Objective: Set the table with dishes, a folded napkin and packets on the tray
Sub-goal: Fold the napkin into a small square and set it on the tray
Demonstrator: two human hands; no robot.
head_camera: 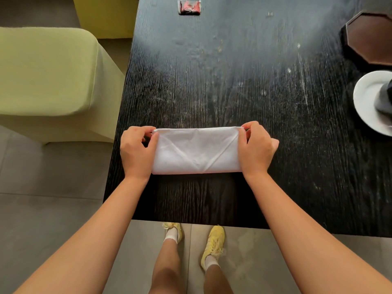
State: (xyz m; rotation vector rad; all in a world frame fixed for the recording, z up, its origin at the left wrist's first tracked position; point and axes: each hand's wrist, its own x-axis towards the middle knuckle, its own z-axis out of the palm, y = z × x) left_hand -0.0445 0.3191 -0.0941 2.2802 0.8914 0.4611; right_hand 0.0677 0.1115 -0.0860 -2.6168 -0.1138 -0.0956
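Note:
A white napkin (196, 150), folded into a wide rectangle, lies on the dark wooden table (233, 81) near its front edge. My left hand (136, 151) pinches the napkin's left end at the far corner. My right hand (255, 148) pinches its right end the same way. A red and black packet (189, 7) lies at the far side of the table. At the far right sits a dark brown octagonal tray (371, 37). A white plate (364, 98) is at the right edge, with a dark object (385, 98) resting on it.
A green upholstered chair (46, 77) stands against the table's left side, with a second one (106, 15) behind it. The table's front edge runs just in front of my feet on a grey tiled floor (53, 198).

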